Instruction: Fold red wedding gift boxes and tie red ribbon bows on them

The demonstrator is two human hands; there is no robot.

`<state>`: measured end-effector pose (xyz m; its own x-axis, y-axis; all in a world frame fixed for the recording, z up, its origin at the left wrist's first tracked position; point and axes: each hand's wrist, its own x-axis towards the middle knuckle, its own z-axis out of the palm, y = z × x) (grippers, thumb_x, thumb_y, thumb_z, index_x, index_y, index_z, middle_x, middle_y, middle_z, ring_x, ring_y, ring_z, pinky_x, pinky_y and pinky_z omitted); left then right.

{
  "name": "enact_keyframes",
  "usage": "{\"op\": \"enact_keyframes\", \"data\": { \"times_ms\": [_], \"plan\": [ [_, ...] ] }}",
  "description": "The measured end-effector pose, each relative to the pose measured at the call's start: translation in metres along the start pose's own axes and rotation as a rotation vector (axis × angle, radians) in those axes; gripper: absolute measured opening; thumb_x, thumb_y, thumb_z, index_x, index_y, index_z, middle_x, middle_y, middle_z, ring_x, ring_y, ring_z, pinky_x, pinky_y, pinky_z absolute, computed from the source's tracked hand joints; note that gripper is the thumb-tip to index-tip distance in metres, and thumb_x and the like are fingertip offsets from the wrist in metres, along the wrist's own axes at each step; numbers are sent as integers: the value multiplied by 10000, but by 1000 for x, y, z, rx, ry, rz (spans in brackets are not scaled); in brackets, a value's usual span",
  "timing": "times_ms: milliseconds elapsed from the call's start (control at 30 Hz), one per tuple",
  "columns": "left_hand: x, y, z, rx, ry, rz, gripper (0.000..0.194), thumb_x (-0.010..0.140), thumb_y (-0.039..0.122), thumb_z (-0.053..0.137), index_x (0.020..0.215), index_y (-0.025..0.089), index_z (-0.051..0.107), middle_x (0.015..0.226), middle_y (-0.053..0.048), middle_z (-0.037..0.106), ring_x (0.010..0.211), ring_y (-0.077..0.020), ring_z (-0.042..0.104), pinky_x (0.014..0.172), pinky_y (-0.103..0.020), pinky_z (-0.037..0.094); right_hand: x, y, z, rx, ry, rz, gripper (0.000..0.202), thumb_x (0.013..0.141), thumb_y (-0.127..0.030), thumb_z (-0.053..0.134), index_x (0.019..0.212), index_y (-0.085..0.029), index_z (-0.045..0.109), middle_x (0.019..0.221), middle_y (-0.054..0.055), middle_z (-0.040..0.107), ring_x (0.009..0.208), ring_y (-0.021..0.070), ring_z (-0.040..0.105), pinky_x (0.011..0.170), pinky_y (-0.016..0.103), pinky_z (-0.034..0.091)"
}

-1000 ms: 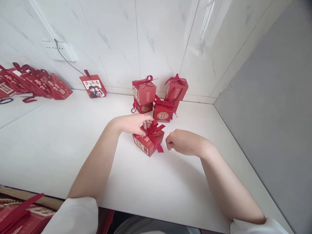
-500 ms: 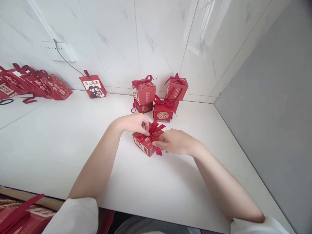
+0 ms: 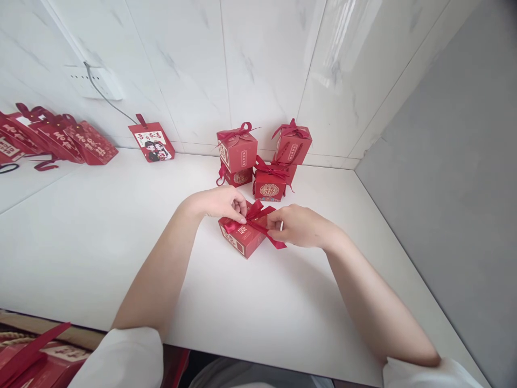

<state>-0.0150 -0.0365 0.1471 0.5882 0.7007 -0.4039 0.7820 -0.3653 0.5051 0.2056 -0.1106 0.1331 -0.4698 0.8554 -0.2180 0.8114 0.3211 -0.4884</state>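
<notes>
Ribbon in right hand; knot (partly hidden) at left hand.

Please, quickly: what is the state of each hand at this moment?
Left hand: closed, pinching the red ribbon on top of the box.
Right hand: closed, pinching the same ribbon, farther right.

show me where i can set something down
Bare tabletop lies left of the left hand, in front of the picture card, and between the box beside that hand and the near edge. Crowded: behind that box, where stacked boxes stand.
</notes>
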Motion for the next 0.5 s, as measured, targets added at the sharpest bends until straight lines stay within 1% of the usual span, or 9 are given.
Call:
{"op": "enact_keyframes", "data": {
  "times_ms": [67, 167, 233, 333, 433, 467, 500],
  "plan": [
    [1, 0, 0, 3, 4, -2, 254, 679, 411, 705, 807, 192, 693, 777, -13, 662, 687, -149, 570, 568, -239, 393, 2, 1, 1, -26, -22, 16, 135, 747, -195, 516, 616, -213, 546, 686, -26, 656, 560, 127, 503, 520, 265, 324],
    [1, 1, 0, 14, 16, -15, 243, 675, 398, 703, 801, 190, 702, 746, -11, 645, 691, -152, 566, 572, -238, 398, 6, 3, 3, -36, -105, 22, 161, 742, -183, 518, 583, -207, 536, 639, -15, 649, 553, 134, 509, 502, 276, 316],
    [-1, 3, -1, 21, 14, -12, 240, 681, 395, 698, 802, 188, 703, 744, -12, 639, 697, -152, 568, 572, -236, 398, 8, 3, 5, -57, -136, 14, 158, 739, -181, 523, 584, -207, 541, 633, -13, 645, 557, 137, 519, 498, 278, 314],
    [-5, 5, -2, 13, -7, -4, 263, 702, 423, 685, 825, 192, 704, 766, -13, 644, 703, -149, 570, 579, -235, 394, 7, 4, 4, -83, -183, -6, 109, 738, -209, 556, 630, -217, 572, 697, -17, 658, 593, 143, 540, 511, 272, 334],
    [-7, 6, -3, -32, -7, -25, 303, 738, 480, 654, 838, 198, 706, 795, -15, 661, 690, -143, 560, 579, -242, 383, 3, 9, -4, -31, -257, 8, 55, 744, -254, 595, 702, -234, 625, 781, -10, 680, 632, 154, 566, 514, 268, 358],
    [-7, 6, -2, -44, 3, -37, 310, 743, 492, 648, 826, 198, 704, 793, -14, 663, 678, -141, 553, 574, -245, 378, 2, 11, -6, -4, -251, 28, 62, 756, -268, 597, 721, -233, 635, 799, -2, 684, 646, 159, 574, 515, 268, 363],
    [-6, 6, -2, -49, 16, -47, 311, 741, 496, 650, 808, 196, 699, 787, -14, 663, 668, -140, 548, 568, -246, 373, 1, 13, -9, 28, -219, 51, 84, 777, -289, 591, 739, -230, 638, 817, 8, 687, 663, 163, 582, 521, 268, 370]
  ]
}}
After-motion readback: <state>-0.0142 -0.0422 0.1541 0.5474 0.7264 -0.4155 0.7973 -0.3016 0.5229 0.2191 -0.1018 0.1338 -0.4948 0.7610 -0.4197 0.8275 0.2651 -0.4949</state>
